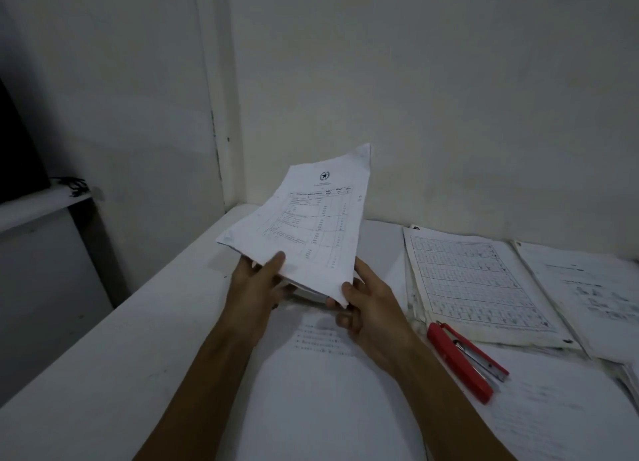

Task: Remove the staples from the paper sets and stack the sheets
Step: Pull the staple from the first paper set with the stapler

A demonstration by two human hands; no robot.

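Both hands, left hand [257, 280] and right hand [363, 301], grip a paper set [311, 218] above the white table [121, 339].

Setting: plain office or paperwork corner. White tabletop [103, 374] pushed against bare off-white walls [449, 97]. Stacks of printed forms [480, 287] with ruled tables cover its right side; a red stapler [463, 360] lies beside them. Dim light.

The white worktop [114, 343] stands in the corner of the room. On it lies a large sheet with printed lines [311, 374], a red staple remover [463, 360] just beside it on the right, and behind that a pile of gridded papers [477, 284] and more sheets [587, 287].
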